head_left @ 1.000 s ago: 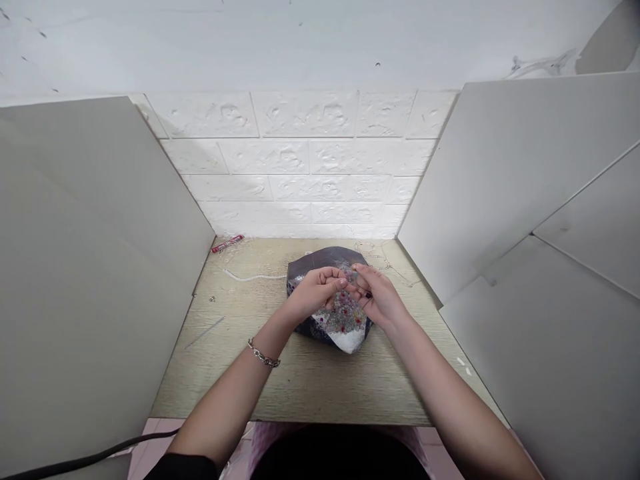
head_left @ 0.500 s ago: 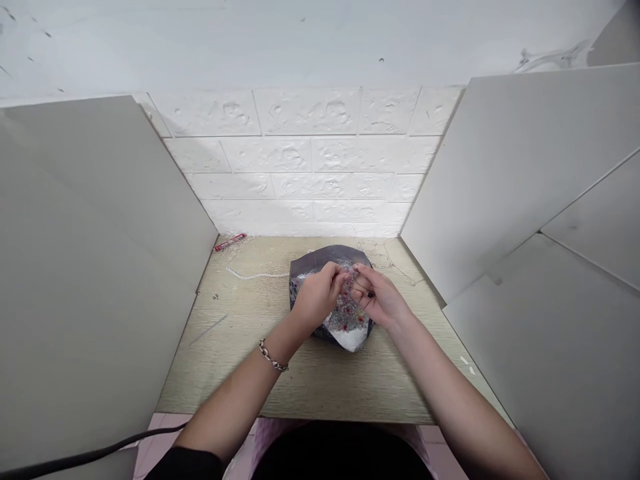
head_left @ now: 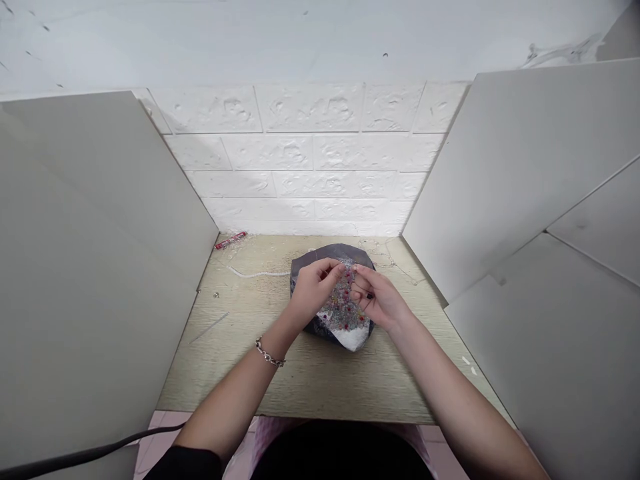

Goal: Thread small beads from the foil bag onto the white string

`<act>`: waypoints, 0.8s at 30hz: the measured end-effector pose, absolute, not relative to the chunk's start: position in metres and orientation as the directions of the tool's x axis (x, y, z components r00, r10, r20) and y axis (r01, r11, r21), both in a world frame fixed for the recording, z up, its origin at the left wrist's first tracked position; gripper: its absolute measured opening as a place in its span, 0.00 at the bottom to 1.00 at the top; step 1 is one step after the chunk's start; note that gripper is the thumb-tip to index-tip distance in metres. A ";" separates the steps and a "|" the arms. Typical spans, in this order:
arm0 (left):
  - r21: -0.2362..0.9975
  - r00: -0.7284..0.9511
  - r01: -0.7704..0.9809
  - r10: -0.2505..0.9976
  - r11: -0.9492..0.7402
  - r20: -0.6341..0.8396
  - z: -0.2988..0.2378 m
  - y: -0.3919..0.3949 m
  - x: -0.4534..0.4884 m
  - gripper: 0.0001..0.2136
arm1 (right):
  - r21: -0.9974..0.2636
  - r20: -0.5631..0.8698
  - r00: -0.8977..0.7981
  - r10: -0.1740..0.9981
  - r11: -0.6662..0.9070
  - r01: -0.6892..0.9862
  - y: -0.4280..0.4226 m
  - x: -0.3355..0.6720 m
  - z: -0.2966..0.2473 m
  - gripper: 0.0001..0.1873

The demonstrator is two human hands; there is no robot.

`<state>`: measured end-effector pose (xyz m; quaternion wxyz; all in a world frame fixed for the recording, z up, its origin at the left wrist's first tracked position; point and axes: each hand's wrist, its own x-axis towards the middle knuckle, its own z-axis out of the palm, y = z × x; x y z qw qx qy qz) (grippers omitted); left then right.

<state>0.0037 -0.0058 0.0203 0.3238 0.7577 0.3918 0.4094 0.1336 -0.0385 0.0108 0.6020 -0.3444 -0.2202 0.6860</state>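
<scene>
A dark bag (head_left: 306,259), its mouth spread wide, lies on the table and holds many small clear, red, pink and yellow beads (head_left: 345,308). My left hand (head_left: 316,287) hovers over the bag's left side, thumb and index finger pinched together at the tips. Opposite it, my right hand (head_left: 379,297) is also pinching, with the other fingers curled and a dark spot showing at one finger. Whatever sits between either set of fingertips is too small to make out. A white beaded strand (head_left: 260,274) runs left from the bag's edge.
On the table (head_left: 345,390) lie a red-wrapped stick (head_left: 231,240), a thin pale rod (head_left: 209,327), a tiny metal piece (head_left: 216,295) and fine tangled thread (head_left: 390,257). Grey panels (head_left: 100,253) stand at both sides, a white brick-patterned wall (head_left: 310,153) behind.
My left hand has shifted slightly left and up, opening a small gap from the right fingertips and exposing more beads. The right hand stays nearly in place.
</scene>
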 end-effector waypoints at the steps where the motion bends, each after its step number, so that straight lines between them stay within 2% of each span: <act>1: 0.762 0.360 0.374 0.840 -0.528 0.406 0.021 -0.007 0.003 0.10 | -0.719 -0.208 -0.037 0.977 -0.178 -0.671 -0.039 0.133 0.011 0.14; 5: 0.602 0.385 0.503 0.784 -0.620 0.486 0.026 -0.013 0.003 0.10 | -0.728 -0.213 -0.045 0.976 -0.189 -0.659 -0.039 0.133 0.012 0.16; 11: 0.500 0.444 0.602 0.782 -0.622 0.437 0.029 -0.018 0.002 0.09 | -0.752 -0.240 -0.017 0.971 -0.197 -0.629 -0.041 0.132 0.014 0.19; 15: 0.407 0.523 0.637 0.755 -0.655 0.396 0.029 -0.019 0.003 0.08 | -0.771 -0.203 -0.013 0.979 -0.168 -0.614 -0.041 0.132 0.014 0.19; 24: 0.361 0.551 0.668 0.758 -0.651 0.349 0.030 -0.019 0.004 0.09 | -0.793 -0.196 -0.023 0.980 -0.172 -0.584 -0.042 0.131 0.013 0.11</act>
